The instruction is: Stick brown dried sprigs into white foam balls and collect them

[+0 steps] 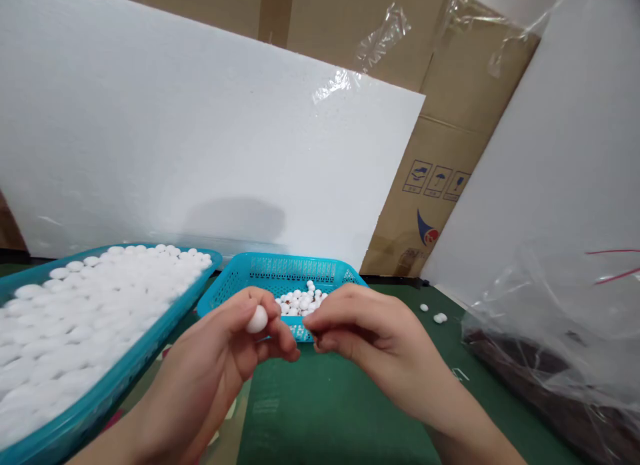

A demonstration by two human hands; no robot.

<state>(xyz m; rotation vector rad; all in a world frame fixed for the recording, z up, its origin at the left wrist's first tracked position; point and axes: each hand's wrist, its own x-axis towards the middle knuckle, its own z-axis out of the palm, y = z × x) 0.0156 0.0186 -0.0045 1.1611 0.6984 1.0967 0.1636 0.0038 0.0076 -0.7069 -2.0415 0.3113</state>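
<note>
A small white ball [257,320] is pinched between the thumb and forefinger of my left hand [225,348], whose other fingers curl toward the right. My right hand [365,332] is closed in a pinch just right of it, with a tiny dark thing at its fingertips that I cannot make out. The two hands are apart. Behind them sits a blue perforated basket [295,266] with many white balls [299,302] inside, some showing reddish-brown spots. On the left a larger blue tray [165,328] is filled with plain white balls [110,305].
Several white balls [439,318] lie loose on the green table [330,412] at the right. A clear plastic bag [550,365] holds dark brown material at the far right. White boards [210,132] and cardboard [445,125] stand behind.
</note>
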